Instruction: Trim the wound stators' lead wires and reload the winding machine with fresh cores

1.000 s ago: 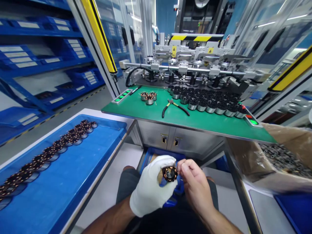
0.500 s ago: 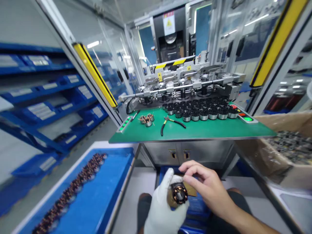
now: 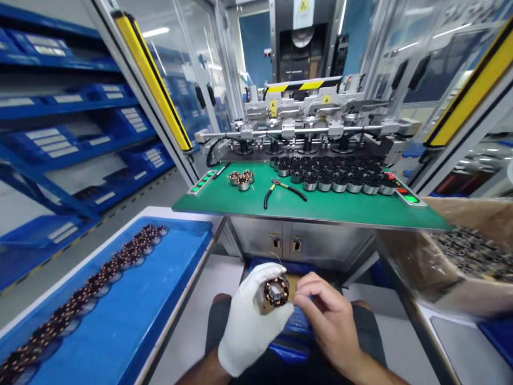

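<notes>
My left hand [image 3: 252, 315], in a white glove, grips a motor stator [image 3: 276, 292] with copper windings round a metal-lined centre hole. The stator's open end faces me. A thin loose wire [image 3: 277, 258] sticks up above the gloved fingers. Just right of the stator is my bare right hand [image 3: 326, 315], thumb and fingertips pressed together. Whether a wire end lies in that pinch I cannot make out. On the green worktop [image 3: 224, 200] ahead lie black-handled cutting pliers [image 3: 282, 190], a few wound stators [image 3: 242, 181] and many black-topped stators [image 3: 336, 176].
A blue tray [image 3: 132, 315] at the left holds a long row of wound stators [image 3: 92, 283]. Behind the worktop stands a winding machine [image 3: 304, 125] between yellow light-curtain bars [image 3: 154, 80]. At the right sits a cardboard box [image 3: 417, 262] full of metal parts.
Both hands have shifted left in view, and the left hand has turned the stator. My right fingers have moved from above the stator to its right side. The loose wire now shows.
</notes>
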A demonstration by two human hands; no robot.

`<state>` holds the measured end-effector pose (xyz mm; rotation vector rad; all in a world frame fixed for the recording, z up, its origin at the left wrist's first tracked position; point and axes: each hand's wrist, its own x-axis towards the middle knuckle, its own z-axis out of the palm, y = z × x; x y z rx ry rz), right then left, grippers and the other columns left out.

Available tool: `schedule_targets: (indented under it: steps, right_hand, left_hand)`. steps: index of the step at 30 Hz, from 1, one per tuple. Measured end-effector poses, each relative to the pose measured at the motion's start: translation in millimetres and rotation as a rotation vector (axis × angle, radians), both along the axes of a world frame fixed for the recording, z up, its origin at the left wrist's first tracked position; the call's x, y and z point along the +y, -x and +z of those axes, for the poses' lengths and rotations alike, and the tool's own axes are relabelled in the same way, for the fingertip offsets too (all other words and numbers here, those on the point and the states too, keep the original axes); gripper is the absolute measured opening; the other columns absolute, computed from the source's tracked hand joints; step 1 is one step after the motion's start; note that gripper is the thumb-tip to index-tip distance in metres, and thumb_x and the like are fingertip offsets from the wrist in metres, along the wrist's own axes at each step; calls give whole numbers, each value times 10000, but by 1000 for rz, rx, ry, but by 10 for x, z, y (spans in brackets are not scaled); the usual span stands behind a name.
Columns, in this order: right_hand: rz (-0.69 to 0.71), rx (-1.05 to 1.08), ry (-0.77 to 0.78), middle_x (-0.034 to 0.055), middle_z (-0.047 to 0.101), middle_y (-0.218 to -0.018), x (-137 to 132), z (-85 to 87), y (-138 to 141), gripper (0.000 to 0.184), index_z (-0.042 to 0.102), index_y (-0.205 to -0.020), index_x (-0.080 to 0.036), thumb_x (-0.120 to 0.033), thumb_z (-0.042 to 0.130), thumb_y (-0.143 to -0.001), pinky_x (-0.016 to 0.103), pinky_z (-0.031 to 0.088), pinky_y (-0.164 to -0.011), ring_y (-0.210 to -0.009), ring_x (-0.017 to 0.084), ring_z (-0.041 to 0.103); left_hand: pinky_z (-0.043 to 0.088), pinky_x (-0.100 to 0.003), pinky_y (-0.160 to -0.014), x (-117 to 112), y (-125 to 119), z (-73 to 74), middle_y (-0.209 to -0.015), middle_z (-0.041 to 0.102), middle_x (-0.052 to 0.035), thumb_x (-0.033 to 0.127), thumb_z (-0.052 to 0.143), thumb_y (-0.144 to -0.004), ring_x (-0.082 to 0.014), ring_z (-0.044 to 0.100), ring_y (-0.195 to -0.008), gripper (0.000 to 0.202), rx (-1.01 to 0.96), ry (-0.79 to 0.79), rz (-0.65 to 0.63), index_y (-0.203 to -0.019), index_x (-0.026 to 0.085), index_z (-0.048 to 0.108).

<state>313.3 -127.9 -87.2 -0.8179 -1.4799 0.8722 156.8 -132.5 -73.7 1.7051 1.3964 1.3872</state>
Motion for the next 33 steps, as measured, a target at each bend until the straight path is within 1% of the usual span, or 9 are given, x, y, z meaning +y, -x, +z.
schedule_targets:
  steps: [4, 9, 13, 16, 19, 23, 27, 30, 33]
  right_hand:
    - [-59, -19, -37, -1, 601, -698, -8, 55, -37, 149, 629, -736, -185, -159, 625, -882, 215, 452, -609, -654, 109, 569]
    - [68, 17, 153, 4, 602, -724, 34, 75, -115, 112, 625, -765, -189, -212, 655, -870, 227, 472, -613, -674, 120, 573]
    - [56, -68, 97, 17, 621, -734, 37, 55, -150, 143, 624, -740, -188, -184, 640, -882, 253, 475, -647, -704, 134, 587]
    - [-34, -89, -8, 24, 626, -760, -7, 29, -122, 104, 632, -798, -190, -128, 623, -881, 275, 472, -664, -719, 141, 591]
    - [-27, -77, -46, 20, 621, -770, -27, 5, -93, 109, 627, -819, -192, -110, 603, -888, 278, 469, -677, -729, 139, 589]
    - [-45, 1, 73, 17, 595, -791, 64, 19, -103, 117, 645, -873, -202, -196, 550, -940, 258, 474, -666, -741, 133, 581]
    - [74, -80, 155, 30, 612, -826, 148, 84, -111, 75, 674, -891, -197, -237, 612, -907, 258, 480, -659, -754, 142, 591]
    - [6, -145, 21, 21, 599, -770, 76, 110, -112, 112, 647, -789, -195, -148, 616, -886, 273, 461, -653, -729, 141, 571]
    - [-71, -160, -185, 17, 600, -761, -79, 94, -107, 183, 655, -869, -205, -32, 603, -836, 338, 478, -729, -725, 153, 566]
  left_hand:
    - [560, -272, -917, -24, -53, -5, -1040, 702, -9, 108, 697, -717, -156, 684, -974, 359, 60, -62, -78, -1041, 249, 635]
    - [552, -249, -886, -51, -61, 37, -1048, 678, -2, 70, 691, -679, -155, 669, -972, 414, 32, 29, -177, -1043, 253, 622]
    - [549, -246, -865, -52, -67, 58, -1018, 673, -5, 54, 645, -656, -159, 669, -954, 385, 49, 57, -187, -993, 234, 603]
    - [549, -269, -856, -37, -79, 73, -984, 678, -20, 78, 624, -660, -173, 673, -928, 329, 114, 21, -161, -956, 220, 596]
    - [552, -298, -854, -15, -65, 88, -958, 687, -29, 92, 616, -642, -190, 675, -906, 315, 132, -14, -143, -933, 213, 599]
    - [566, -345, -883, 4, 4, 97, -970, 716, -42, 79, 583, -605, -226, 688, -927, 331, 91, 33, -168, -904, 216, 618]
    - [584, -412, -882, -12, 58, 93, -960, 734, -53, 123, 614, -591, -279, 697, -933, 361, 79, 110, -156, -935, 226, 651]
    - [590, -412, -875, -32, 55, 89, -974, 735, -60, 108, 623, -592, -286, 700, -938, 377, 49, 111, -160, -946, 231, 657]
    - [597, -369, -848, -47, 29, 99, -986, 726, -54, 94, 616, -628, -252, 707, -922, 399, 9, 92, -179, -1004, 229, 635]
